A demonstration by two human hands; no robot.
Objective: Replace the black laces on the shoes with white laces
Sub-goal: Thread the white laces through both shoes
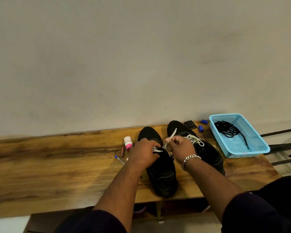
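Two black shoes (161, 172) | white lace (170, 137) half-threaded | right hand (181, 146) pinching

One view only, worn on the head, looking forward and down over a wooden bench (57, 162) that runs along a plain wall (141, 56). The wall fills the upper half; the bench crosses the lower part, tilted up to the right. Wide lens, edges bending. Both forearms reach in from the bottom edge, so the camera sits close above the left hand (144, 153) and the right hand (181, 147), which meet right of centre. There is no second view to share the scene.
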